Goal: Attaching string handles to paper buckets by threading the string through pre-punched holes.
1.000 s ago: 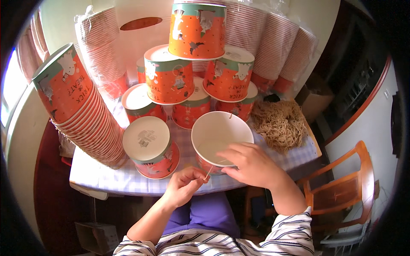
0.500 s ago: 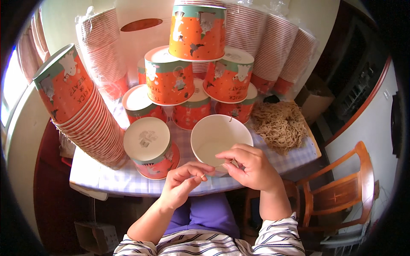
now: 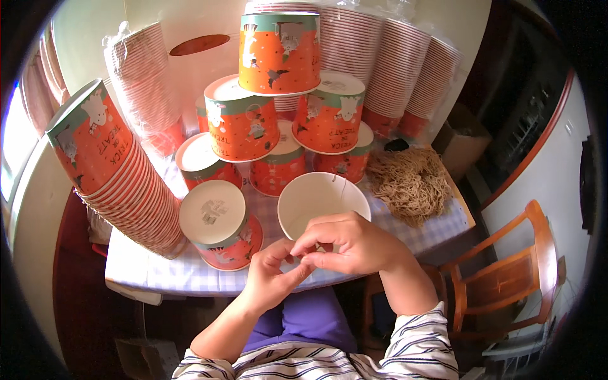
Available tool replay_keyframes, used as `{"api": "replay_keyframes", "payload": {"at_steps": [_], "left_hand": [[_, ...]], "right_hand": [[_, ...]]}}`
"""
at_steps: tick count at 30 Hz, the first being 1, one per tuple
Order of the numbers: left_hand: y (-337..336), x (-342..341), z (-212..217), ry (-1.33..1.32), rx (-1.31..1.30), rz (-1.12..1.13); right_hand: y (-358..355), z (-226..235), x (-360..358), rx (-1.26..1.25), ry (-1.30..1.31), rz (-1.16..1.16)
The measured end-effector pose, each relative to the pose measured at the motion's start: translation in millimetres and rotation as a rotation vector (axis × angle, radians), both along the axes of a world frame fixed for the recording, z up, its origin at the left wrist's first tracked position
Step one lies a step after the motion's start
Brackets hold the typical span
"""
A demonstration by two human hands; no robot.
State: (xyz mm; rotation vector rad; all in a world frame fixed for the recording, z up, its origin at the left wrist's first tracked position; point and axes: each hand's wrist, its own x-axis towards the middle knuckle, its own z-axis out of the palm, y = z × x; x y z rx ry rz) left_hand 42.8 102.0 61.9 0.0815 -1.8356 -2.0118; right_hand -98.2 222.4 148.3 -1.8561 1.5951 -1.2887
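Observation:
An orange paper bucket with a white inside [image 3: 301, 201] stands mouth up in front of me on the table. A short bit of thin cord [image 3: 344, 184] shows at its far rim. Over the near rim, my right hand [image 3: 358, 244] pinches thumb and fingers together, covering part of the bucket. My left hand [image 3: 273, 278] is closed in a pinch too, its fingertips touching the right ones. The thin tan cord between them is nearly hidden by the fingers. Left of the bucket, another orange bucket [image 3: 231, 247] sits upside down.
A tangled heap of tan cords [image 3: 408, 187] lies at the right of the checked tablecloth [image 3: 145, 271]. Upturned buckets form a pyramid [image 3: 244, 126] behind. A leaning stack of nested buckets [image 3: 130, 183] rises at left. Plastic-wrapped stacks [image 3: 396, 69] line the back; a wooden chair [image 3: 500, 272] stands right.
My hands have come together, fingertips now meeting where a gap spanned by thin cord showed before. The right hand moved left and its wrist bent over. The view shifted slightly.

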Motion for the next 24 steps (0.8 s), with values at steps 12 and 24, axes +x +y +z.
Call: {"api": "replay_keyframes", "payload": {"at_steps": [12,24], "left_hand": [[3.9,8.0,-14.6,0.040,0.187,-0.018],[-1.6,8.4,-20.3,0.117,0.140,-0.098]], "right_hand": [[8.2,-14.1,-4.0,-0.234,0.389,-0.427],[21.1,-28.9,11.2,-0.052,0.414,-0.211]]}}
